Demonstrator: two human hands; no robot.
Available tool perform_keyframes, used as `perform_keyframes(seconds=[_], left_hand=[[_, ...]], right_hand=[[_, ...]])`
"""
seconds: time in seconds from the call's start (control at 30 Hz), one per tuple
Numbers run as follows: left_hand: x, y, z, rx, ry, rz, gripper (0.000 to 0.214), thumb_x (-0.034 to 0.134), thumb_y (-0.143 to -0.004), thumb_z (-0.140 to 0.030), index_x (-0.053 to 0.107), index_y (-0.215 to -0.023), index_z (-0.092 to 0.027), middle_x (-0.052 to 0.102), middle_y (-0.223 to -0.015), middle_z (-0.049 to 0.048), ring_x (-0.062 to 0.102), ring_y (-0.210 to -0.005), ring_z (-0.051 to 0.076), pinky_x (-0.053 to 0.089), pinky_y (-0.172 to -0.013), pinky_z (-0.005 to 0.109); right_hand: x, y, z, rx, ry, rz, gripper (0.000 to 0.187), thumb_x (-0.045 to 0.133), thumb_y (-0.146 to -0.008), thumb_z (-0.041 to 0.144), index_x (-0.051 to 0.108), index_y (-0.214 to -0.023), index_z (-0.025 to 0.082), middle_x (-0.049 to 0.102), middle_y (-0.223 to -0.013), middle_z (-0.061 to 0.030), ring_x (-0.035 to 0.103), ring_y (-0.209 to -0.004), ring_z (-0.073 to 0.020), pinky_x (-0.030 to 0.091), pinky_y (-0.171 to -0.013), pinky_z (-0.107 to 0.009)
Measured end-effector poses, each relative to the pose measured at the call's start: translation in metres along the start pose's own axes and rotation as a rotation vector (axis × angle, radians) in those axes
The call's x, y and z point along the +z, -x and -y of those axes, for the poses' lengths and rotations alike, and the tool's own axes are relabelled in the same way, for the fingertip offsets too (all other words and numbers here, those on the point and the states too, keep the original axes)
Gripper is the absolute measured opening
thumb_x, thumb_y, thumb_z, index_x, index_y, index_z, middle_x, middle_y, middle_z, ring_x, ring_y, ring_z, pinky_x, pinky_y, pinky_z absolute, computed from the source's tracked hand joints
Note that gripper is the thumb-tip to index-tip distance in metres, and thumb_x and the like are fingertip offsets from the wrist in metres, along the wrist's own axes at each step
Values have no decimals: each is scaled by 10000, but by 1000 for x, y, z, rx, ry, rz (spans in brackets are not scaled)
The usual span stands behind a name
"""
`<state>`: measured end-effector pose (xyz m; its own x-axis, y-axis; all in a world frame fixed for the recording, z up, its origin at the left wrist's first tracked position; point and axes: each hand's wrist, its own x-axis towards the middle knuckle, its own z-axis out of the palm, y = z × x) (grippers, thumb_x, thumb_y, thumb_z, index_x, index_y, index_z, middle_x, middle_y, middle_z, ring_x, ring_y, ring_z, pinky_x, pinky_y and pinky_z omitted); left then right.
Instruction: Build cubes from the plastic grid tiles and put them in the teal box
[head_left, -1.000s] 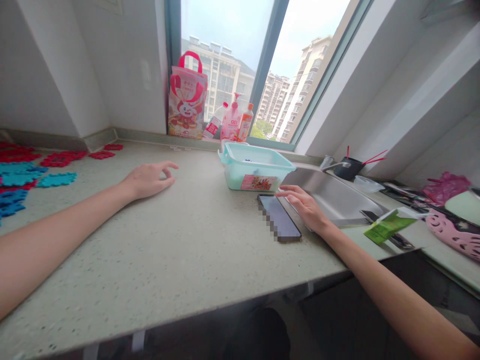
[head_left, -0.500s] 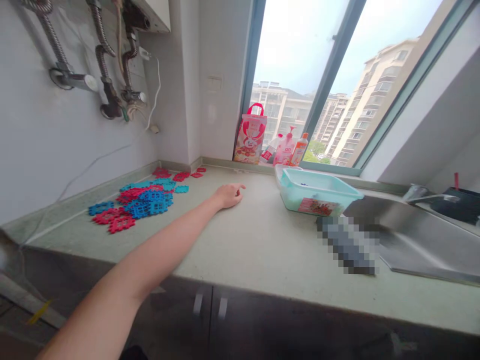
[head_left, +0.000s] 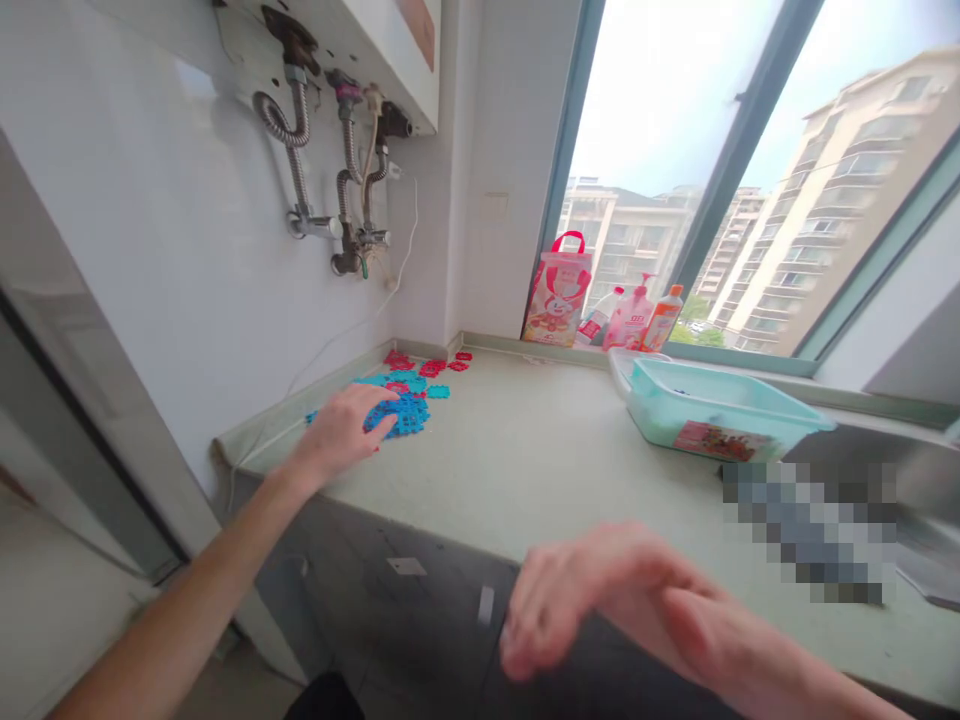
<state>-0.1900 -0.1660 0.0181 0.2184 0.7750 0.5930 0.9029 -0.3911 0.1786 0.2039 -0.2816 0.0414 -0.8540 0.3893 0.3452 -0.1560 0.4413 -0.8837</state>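
Observation:
My left hand [head_left: 346, 428] is over the near left side of a pile of flat plastic interlocking pieces on the counter, its thumb and fingers apart. Dark blue pieces [head_left: 409, 414] show beside its fingertips; whether it touches them I cannot tell. Light blue pieces [head_left: 438, 392] and red pieces [head_left: 433, 369] lie behind, toward the corner. The hand covers part of the pile. My right hand [head_left: 585, 595], slightly blurred, hangs in the air by the counter's front edge. Its fingers bend loosely downward with the thumb apart, and nothing shows in it.
A mint-green plastic basin [head_left: 720, 405] stands on the counter [head_left: 525, 455] at the right, near the sink [head_left: 926, 550]. A blurred-out dark object [head_left: 802, 535] lies in front of it. A pink bag [head_left: 559, 300] and several bottles [head_left: 630, 318] line the window. Pipes [head_left: 345, 200] hang on the left wall.
My left hand has moved left from the middle of the counter to the pile, its pointing finger now spread with the others. My right hand has come into view. The view has turned left.

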Motion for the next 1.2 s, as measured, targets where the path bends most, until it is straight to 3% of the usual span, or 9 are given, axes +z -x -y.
perform_keyframes(seconds=[0.07,0.13,0.3,0.4,0.53,0.63,0.83,1.03,1.2], left_hand=[[-10,21,31,-97,-30,-34,371,577,-978,-478,698,-1260,-270,716,-1337,103,621,-1298,312,439,-1186,473],[-12,34,50,-168,-36,-30,439,603,-946,-510,670,-1298,-258,693,-1368,117,609,-1324,318,435,-1199,465],[-3,45,67,-286,-44,-27,530,605,-907,-369,586,-1415,-221,645,-1460,128,585,-1373,303,430,-1218,445],[2,46,69,-372,-127,-15,517,555,-918,-281,589,-1428,-205,661,-1455,129,604,-1360,308,449,-1196,441],[6,47,66,-491,-209,59,518,493,-982,-290,571,-1475,-154,715,-1391,142,686,-1252,309,503,-1107,435],[4,47,59,-460,-207,74,531,502,-1021,-401,574,-1488,-158,710,-1408,145,684,-1263,309,508,-1089,431],[-3,45,46,-326,-192,45,502,568,-987,-567,721,-1294,-201,770,-1288,108,702,-1182,314,522,-1052,441],[-5,48,63,-290,-115,76,494,351,-995,-284,786,-1204,-178,764,-1307,101,665,-1264,290,479,-1142,445],[-20,74,72,-259,-333,160,512,433,-901,-276,791,-1241,-142,734,-1270,164,688,-1176,331,509,-1104,471]], right_hand=[[-27,-39,-23,68,272,-155,409,553,-1047,576,717,-1366,381,741,-1347,-59,679,-1261,-304,531,-1095,-530],[-47,-82,-59,10,530,-183,464,627,-1019,531,638,-1459,384,647,-1489,-69,617,-1354,-315,483,-1158,-567],[-57,-182,-154,-82,898,-204,710,730,-941,501,497,-1590,333,365,-1714,-133,360,-1567,-404,348,-1237,-668],[-49,-223,-174,-74,977,-221,738,710,-954,538,459,-1625,358,239,-1771,-119,303,-1592,-416,297,-1244,-697],[-45,-242,-174,-33,1009,-49,581,633,-1012,538,543,-1570,401,241,-1776,-92,279,-1607,-411,219,-1245,-747],[-51,-233,-175,5,977,23,461,575,-1051,509,632,-1494,396,360,-1732,-76,330,-1593,-380,256,-1259,-698],[-80,-186,-179,13,971,15,505,508,-1077,519,621,-1520,306,467,-1667,-122,390,-1569,-353,338,-1261,-618],[-125,-93,-164,85,958,-35,518,467,-1090,517,593,-1545,305,526,-1627,-97,451,-1538,-320,361,-1271,-594],[-155,-28,-155,197,986,-130,525,472,-1082,563,617,-1522,314,509,-1641,-86,431,-1552,-318,355,-1277,-603]])
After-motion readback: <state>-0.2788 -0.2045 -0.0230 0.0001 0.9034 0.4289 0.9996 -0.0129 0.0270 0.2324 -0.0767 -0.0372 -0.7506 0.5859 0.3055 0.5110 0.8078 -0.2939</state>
